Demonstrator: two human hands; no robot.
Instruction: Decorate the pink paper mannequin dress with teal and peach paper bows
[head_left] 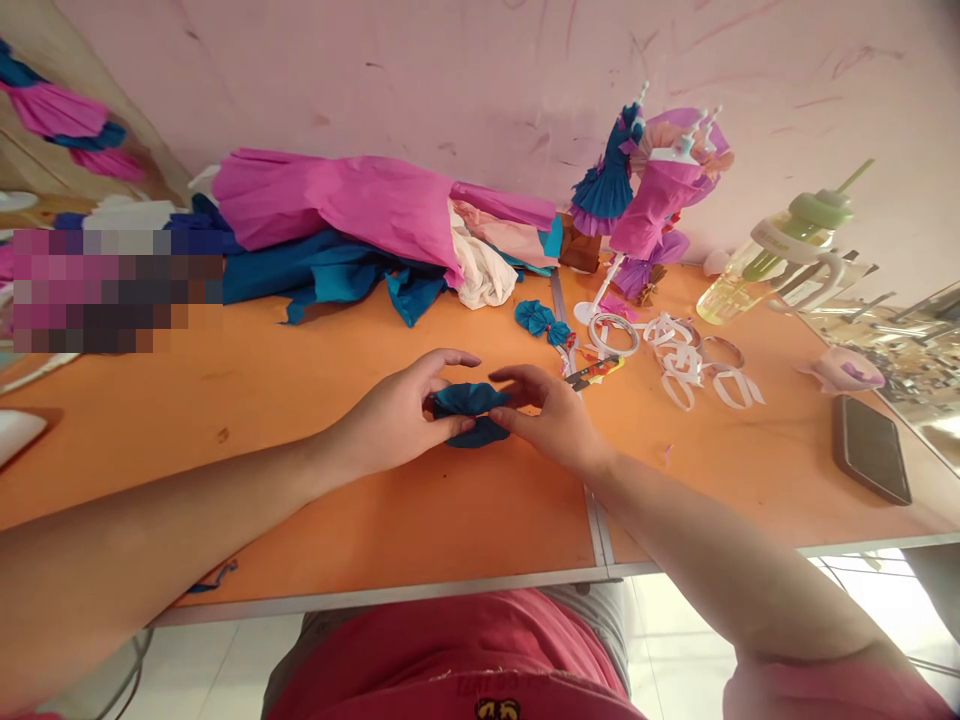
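1. The gathered blue paper piece [471, 402] sits low over the orange table [300, 480], near its middle and just left of the metal seam [594, 505] between two tabletops. Whether it rests on the surface or hangs a little above it cannot be told.
2. The left hand [401, 415] closes on the piece's left end, thumb arched over the top and fingertips pressed in from below, so the gap between them is narrow and filled with paper.
3. The right hand [555, 420] mirrors it on the right end, thumb above and fingers beneath, also pinched on the paper.
4. The piece's long axis runs left to right, from one hand straight to the other (roughly parallel to the table's near edge). Its ruffled middle shows between the two sets of fingertips.
5. Neither hand is nearer than the other: both touch it, and the piece lies directly between them.
6. Just beyond the right hand lie a small finished blue bow [538, 320], a yellow and red cutter [595, 372] and a white tape ring [613, 333].
7. Farther right are white paper loops [694, 368], a dark phone [870, 447] and a green-capped bottle [772, 255].
8. Along the wall sit a heap of pink and blue crepe paper [360, 215] and small paper dresses on stands [652, 195], well apart from the hands.
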